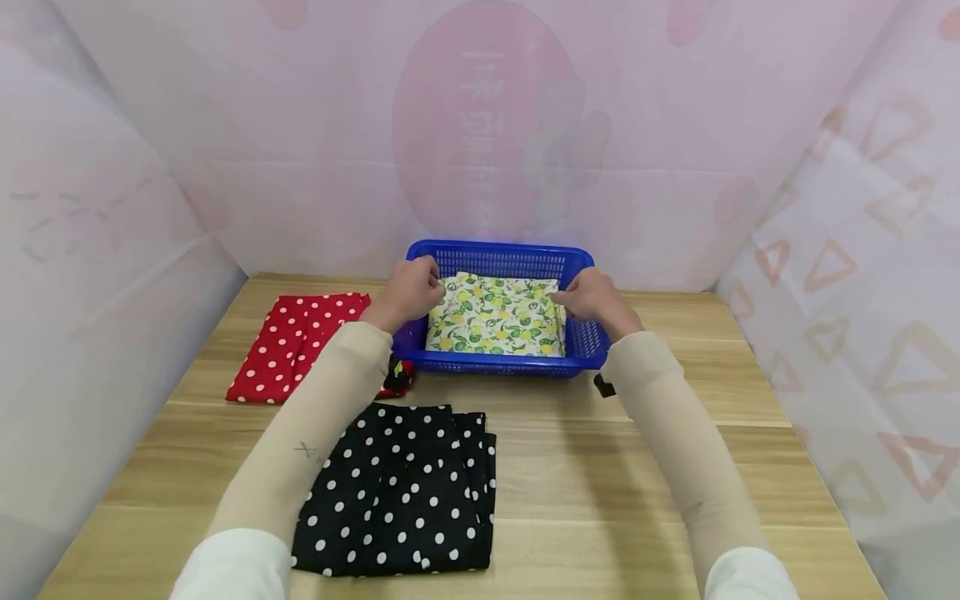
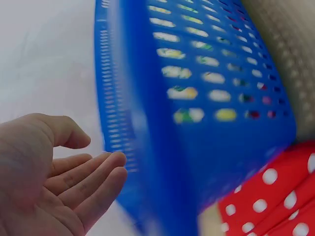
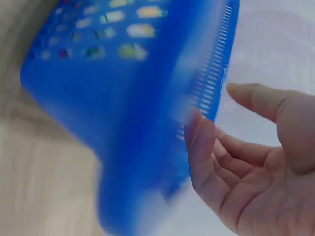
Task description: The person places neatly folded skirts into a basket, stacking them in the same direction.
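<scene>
A folded cloth with a yellow-lemon and green-leaf print (image 1: 495, 317) lies inside a blue plastic basket (image 1: 510, 363). My left hand (image 1: 411, 290) hovers over the basket's left end, close to the cloth's left edge. In the left wrist view its fingers (image 2: 88, 182) are loosely bent, thumb apart, with nothing between them. Over the opposite end is my right hand (image 1: 596, 300), near the cloth's right edge. Its fingers (image 3: 203, 157) curve loosely and the thumb stands away from them, holding nothing. Through the basket's slots both wrist views show bits of the printed cloth.
A folded red cloth with white dots (image 1: 288, 350) lies left of the basket, partly behind my left arm. Nearer me is a folded black cloth with white dots (image 1: 405, 500). A small black piece (image 1: 603, 386) shows beside my right sleeve. Fabric walls enclose the wooden table (image 1: 570, 517).
</scene>
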A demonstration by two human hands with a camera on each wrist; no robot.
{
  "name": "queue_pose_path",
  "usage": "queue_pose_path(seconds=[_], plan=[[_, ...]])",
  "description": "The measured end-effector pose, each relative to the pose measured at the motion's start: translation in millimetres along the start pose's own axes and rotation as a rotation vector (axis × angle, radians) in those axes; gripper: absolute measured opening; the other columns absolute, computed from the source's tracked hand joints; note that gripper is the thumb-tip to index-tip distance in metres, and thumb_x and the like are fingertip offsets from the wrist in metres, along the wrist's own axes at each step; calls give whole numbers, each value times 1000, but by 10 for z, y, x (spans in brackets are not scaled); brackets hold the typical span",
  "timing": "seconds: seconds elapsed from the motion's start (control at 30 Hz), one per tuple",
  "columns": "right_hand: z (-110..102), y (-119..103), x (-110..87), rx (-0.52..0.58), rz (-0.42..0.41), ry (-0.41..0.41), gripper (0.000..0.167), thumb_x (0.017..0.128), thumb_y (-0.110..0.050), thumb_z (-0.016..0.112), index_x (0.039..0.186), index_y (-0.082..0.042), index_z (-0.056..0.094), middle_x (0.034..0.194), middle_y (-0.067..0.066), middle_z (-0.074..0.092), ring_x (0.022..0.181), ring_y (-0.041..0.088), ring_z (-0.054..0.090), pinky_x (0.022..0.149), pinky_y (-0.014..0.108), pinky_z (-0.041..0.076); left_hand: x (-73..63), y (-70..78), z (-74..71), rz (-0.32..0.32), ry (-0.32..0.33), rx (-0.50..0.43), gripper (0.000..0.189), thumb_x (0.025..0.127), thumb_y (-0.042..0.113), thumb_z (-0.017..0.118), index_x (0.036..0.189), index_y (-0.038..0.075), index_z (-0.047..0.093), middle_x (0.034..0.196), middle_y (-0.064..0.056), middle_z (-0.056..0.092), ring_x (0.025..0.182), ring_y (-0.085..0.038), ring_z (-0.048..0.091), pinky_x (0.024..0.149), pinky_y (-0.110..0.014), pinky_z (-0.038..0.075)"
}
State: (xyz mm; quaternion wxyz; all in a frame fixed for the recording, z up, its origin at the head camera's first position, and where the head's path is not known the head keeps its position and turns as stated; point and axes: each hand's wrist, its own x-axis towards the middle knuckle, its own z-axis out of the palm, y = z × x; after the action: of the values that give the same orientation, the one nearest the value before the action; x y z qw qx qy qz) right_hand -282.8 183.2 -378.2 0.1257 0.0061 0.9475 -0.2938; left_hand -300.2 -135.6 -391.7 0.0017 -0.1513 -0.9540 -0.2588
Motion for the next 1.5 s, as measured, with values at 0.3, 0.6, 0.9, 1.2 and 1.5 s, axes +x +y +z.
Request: queue_pose_path(seconds=[0.3,0.6,0.9,1.2,1.5], plan=[[-239,-4,-170,-60,-121,70,42,108,-37,57,100,1,73,89,11,65,69,20,53,65,33,49,-387,42,-394,91,-27,-26,44,104,20,59,140,-5,58,138,-24,66,129,-38,65,113,-53,53],[-188,283,-349,-177,-296,40,78,110,-53,45,155,10,39,156,34,46,146,48,46,123,61,39,-1004,-132,-490,72,-48,44,57,104,23,64,152,-3,49,153,-26,55,144,-46,51,117,-63,46],[179,622,-480,-227,-307,66,110,100,-74,46,169,-1,1,178,22,-1,165,44,5,133,64,14,-1663,-466,-380,44,-71,102,75,98,26,73,157,-6,39,159,-30,46,148,-51,44,117,-68,42],[388,682,-512,-378,-363,100,115,97,-82,42,168,0,5,178,21,-1,167,39,-1,135,60,10,-2300,-732,-81,38,-129,122,91,94,43,77,160,-4,35,164,-27,38,150,-51,39,117,-71,41],[408,734,-497,-367,-336,70,113,98,-81,40,168,1,6,179,18,-6,167,36,-5,135,59,6,-2637,-913,119,33,-110,175,104,91,67,71,162,-1,36,170,-23,32,153,-50,35,118,-75,35]])
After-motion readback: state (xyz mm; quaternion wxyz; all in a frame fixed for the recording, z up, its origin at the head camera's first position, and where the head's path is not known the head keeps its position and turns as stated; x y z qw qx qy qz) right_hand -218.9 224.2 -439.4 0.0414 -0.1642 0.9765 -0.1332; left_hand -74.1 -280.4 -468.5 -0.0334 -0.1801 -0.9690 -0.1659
